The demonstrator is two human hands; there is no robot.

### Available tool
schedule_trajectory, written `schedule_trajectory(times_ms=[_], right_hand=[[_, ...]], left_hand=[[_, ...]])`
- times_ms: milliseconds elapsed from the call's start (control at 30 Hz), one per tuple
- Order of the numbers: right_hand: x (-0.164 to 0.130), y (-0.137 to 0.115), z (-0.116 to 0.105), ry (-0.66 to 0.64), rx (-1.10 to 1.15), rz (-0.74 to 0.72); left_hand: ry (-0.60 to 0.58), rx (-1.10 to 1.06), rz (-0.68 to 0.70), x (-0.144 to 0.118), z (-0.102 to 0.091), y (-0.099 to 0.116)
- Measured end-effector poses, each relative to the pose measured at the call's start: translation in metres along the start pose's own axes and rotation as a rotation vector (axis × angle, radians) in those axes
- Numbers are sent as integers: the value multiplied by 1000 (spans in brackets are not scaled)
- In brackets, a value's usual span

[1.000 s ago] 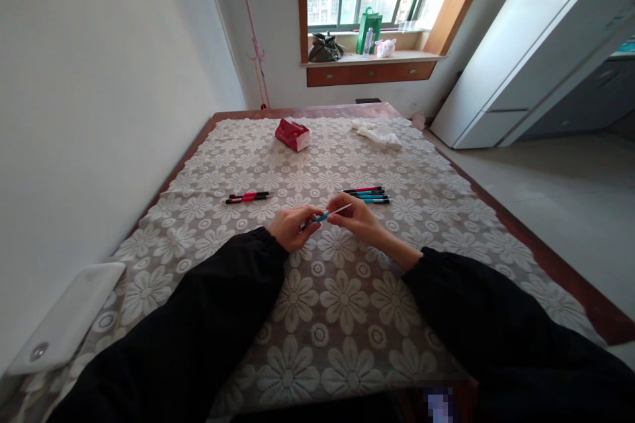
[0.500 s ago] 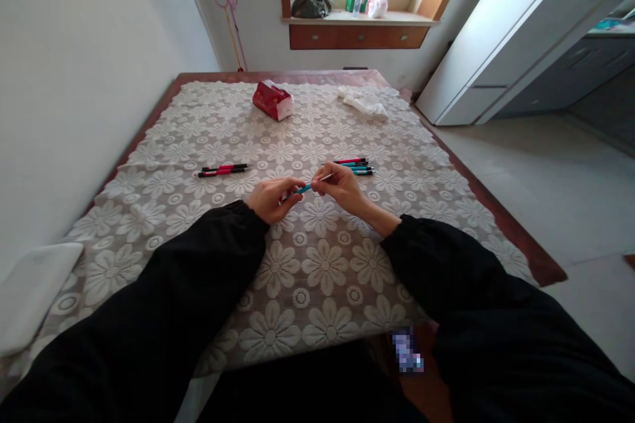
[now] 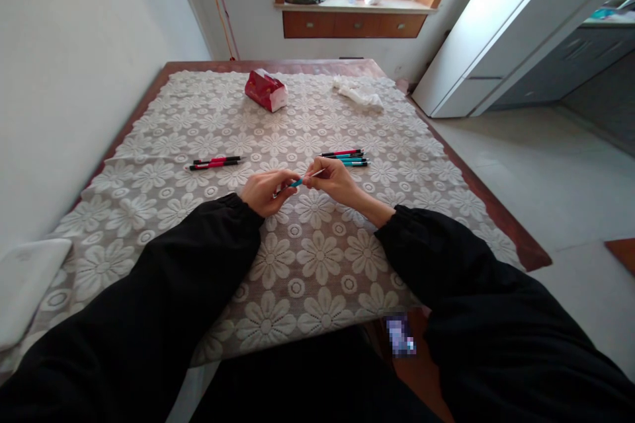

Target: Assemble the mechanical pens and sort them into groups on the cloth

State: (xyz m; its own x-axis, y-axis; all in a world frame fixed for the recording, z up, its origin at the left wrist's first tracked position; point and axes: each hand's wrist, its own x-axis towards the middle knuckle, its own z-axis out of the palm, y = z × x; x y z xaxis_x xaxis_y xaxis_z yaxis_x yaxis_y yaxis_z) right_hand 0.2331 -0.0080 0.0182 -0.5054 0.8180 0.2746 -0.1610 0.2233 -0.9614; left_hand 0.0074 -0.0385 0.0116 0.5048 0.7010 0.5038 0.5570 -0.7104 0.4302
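My left hand (image 3: 265, 190) and my right hand (image 3: 333, 180) meet over the middle of a table covered with a white flower-lace cloth (image 3: 317, 264). Between them they hold a teal pen (image 3: 296, 182): the left hand grips its barrel, and the right hand pinches a thin pale refill sticking out of its right end. Just beyond my right hand lies a small pile of teal and red pens (image 3: 347, 158). To the left rest two red-and-black pens (image 3: 215, 162).
A red tissue pack (image 3: 265, 90) and a crumpled white cloth (image 3: 358, 92) lie at the far end of the table. A white flat device (image 3: 24, 281) sits at the near left edge. A wall runs along the left; floor and a white cabinet (image 3: 501, 33) are on the right.
The camera has tilted down and moved back, so the table sits higher in view. Both hands keep hold of the teal pen and the refill seems pushed further in.
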Motion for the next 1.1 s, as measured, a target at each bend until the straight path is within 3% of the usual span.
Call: schedule_trajectory(times_ms=[167, 300, 433, 567, 767, 1100], right_hand=[[-1, 7, 0, -41, -83, -16], [-4, 10, -3, -61, -489, -171], [-8, 7, -3, -239, -896, -335], [-10, 6, -1, -391, -1067, -338], [-10, 8, -1, -335, -1108, -293], [-8, 9, -7, -237, -1039, -297]], left_hand=[[35, -11, 24, 0, 0, 0], [143, -62, 1, -1, 1, 0], [259, -87, 11, -1, 1, 2], [366, -112, -10, 0, 0, 4], [439, -190, -135, 1, -2, 5], [383, -128, -292, 2, -4, 7]])
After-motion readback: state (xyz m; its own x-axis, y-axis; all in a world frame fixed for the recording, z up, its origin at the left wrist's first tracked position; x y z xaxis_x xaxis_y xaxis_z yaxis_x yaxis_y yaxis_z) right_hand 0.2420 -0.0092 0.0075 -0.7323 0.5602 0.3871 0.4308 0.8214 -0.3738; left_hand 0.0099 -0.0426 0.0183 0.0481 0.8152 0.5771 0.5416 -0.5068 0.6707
